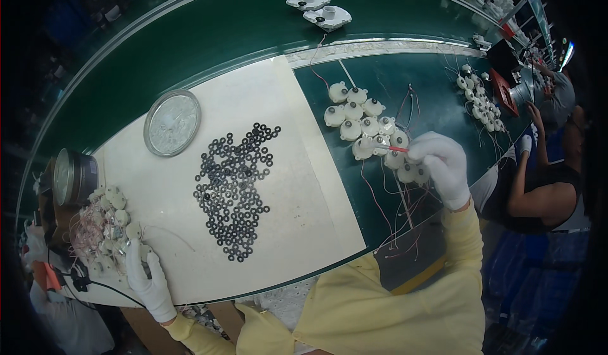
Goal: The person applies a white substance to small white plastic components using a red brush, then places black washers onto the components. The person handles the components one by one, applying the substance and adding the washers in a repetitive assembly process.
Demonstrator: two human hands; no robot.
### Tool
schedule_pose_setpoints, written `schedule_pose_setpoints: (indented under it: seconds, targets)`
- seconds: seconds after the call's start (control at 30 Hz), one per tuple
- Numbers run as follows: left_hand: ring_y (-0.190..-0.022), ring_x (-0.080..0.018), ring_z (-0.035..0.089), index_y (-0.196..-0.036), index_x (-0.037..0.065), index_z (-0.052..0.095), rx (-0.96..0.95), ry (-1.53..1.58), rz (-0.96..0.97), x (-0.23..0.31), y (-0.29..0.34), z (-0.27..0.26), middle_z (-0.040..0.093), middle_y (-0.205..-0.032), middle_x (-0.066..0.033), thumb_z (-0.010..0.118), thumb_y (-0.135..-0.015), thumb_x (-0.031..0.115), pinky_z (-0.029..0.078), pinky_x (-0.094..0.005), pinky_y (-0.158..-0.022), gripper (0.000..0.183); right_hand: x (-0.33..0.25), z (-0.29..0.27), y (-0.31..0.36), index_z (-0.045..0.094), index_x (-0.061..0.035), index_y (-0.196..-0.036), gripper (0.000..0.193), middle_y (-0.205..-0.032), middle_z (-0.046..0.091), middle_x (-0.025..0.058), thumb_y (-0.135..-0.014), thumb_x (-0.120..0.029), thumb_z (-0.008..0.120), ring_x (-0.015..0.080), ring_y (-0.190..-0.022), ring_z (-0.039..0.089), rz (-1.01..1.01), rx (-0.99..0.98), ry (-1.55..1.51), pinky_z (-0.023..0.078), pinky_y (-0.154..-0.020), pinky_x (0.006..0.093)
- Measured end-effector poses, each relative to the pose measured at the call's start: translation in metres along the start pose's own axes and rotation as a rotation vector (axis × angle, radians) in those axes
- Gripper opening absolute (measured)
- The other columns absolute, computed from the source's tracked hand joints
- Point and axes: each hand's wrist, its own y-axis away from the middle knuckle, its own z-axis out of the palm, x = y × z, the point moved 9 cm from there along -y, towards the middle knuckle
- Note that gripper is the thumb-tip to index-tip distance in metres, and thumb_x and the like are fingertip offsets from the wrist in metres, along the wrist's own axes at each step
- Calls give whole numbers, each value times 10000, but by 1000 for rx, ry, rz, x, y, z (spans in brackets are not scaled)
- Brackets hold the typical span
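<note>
My right hand (444, 168), in a white glove, is closed round a slim red stick-like tool (398, 149). Its pale tip reaches over a cluster of small round white motors (369, 126) with dark centres and thin wires, on the green mat. I cannot make out what kind of tip it is. At far left, my gloved left hand (149, 282) lies at the edge of a heap of similar wired motors (114, 219). Its thumb and fingers are apart near one motor, and its fingertips are partly lost against the white parts.
Many black rings (234, 190) lie spread on the white board (304, 196). A round metal-rimmed dish (172, 122) and a dark tin (76, 176) stand left. Two white housings (327, 18) sit on the green belt (221, 38). More motors (481, 101) lie near a co-worker (538, 190) at right.
</note>
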Motion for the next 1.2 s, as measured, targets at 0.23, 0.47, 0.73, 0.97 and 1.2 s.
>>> schedule_pose_setpoints:
  seconds: [0.23,0.47,0.73,0.97,1.2]
  targets:
    - [-1023,-174,604,-1356,-6,539,-14,57,-52,0,-1,1,582,-1295,-139,584,-942,14,505,-276,-831,417,-5,0,5,705,-1,-894,245,-938,702,148,-740,35,518,224,-819,660,-38,-7,109,520,-753,328]
    - [-1012,-167,602,-1363,-5,533,-14,55,-28,-6,1,2,577,-1294,-129,582,-950,27,506,-271,-822,417,5,-22,20,689,29,-926,215,-925,682,128,-799,15,516,171,-774,639,29,131,-20,510,-703,283]
    - [-1029,-175,596,-1368,-7,527,-16,75,-29,-6,1,3,568,-1306,-129,579,-950,25,507,-278,-832,423,20,-21,19,680,42,-939,213,-924,675,123,-824,-12,509,151,-768,627,107,163,-95,500,-697,271]
    - [-1028,-176,595,-1366,-6,528,-21,51,-23,-3,0,2,570,-1296,-130,574,-947,16,503,-278,-839,423,26,-21,23,682,42,-922,217,-922,677,126,-811,7,499,159,-773,636,102,163,-101,502,-708,275]
    - [-1030,-177,594,-1365,-9,528,-10,12,18,-1,0,1,573,-1291,-131,575,-943,8,500,-285,-862,425,27,-30,31,674,50,-927,193,-940,668,133,-838,-6,512,159,-779,637,107,182,-86,509,-709,277]
